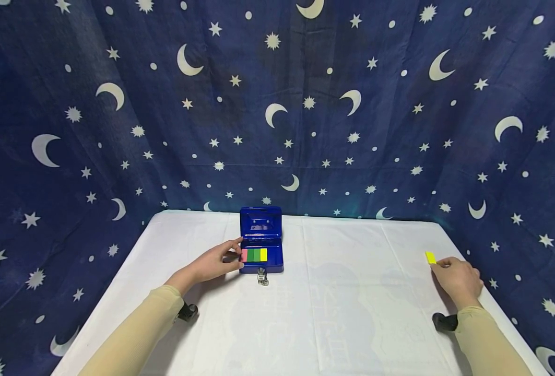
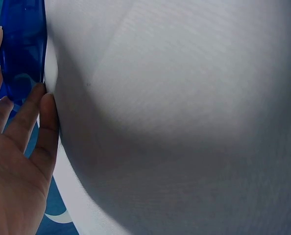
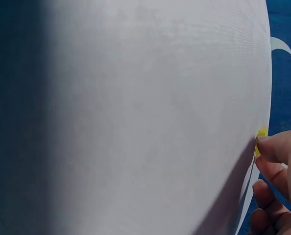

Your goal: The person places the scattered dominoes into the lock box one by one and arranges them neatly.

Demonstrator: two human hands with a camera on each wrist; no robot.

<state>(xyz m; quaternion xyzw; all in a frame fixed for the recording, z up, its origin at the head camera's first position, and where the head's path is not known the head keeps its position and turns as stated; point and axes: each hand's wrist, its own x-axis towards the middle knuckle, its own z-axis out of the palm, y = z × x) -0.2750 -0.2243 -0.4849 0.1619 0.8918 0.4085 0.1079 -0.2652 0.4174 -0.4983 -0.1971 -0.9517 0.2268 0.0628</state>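
Note:
A blue metal cash box [image 1: 274, 265] stands on the table with its lid [image 1: 260, 215] raised. Inside lies a row of small rectangular pieces: a pink one [image 1: 244, 255], two green ones [image 1: 254, 255] and a yellow one [image 1: 263, 255]. At the box's left side is my left hand [image 1: 218, 261], thumb near the front corner and index finger by the hinge. Its fingers [image 2: 48, 115] look mostly straight against the box in the left wrist view. Far to the right, my right hand [image 1: 460, 279] pinches a small yellow rectangular piece [image 1: 430, 257] between thumb and fingers.
A small metal lock or latch with keys [image 1: 262, 277] hangs at the box's front. White cloth covers the table [image 1: 333, 308]. A dark blue curtain [image 1: 315, 130] with moons and stars rises behind and along both sides.

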